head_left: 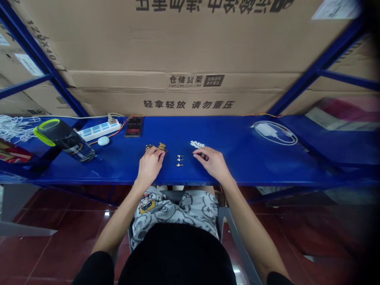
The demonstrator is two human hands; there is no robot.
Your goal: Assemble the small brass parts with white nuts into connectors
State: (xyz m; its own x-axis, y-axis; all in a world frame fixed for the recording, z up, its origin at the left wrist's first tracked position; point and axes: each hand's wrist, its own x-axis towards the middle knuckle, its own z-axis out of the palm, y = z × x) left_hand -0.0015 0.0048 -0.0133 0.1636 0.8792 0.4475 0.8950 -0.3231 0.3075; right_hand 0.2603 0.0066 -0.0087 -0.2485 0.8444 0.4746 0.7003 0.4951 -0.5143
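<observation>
Three small white-and-brass pieces (179,160) are set in a column about midway between the two grips, neither clearly nearer; their long axes are laid crosswise, white ends turned toward the left grip. A heap of brown pieces (161,146) is partly covered by the left hand (160,153), at and just beyond its grip, pointing various ways. The white pieces (197,144) are gathered just beyond the grip of the right hand (195,154), clearly the nearer hand to them. Both grips are held narrow; whether anything is pinched in either cannot be told. Farther out on the desk (231,130), a bottle (74,144) is seen left of the left grip, and a white charger (267,130) beyond and right of the right grip.
</observation>
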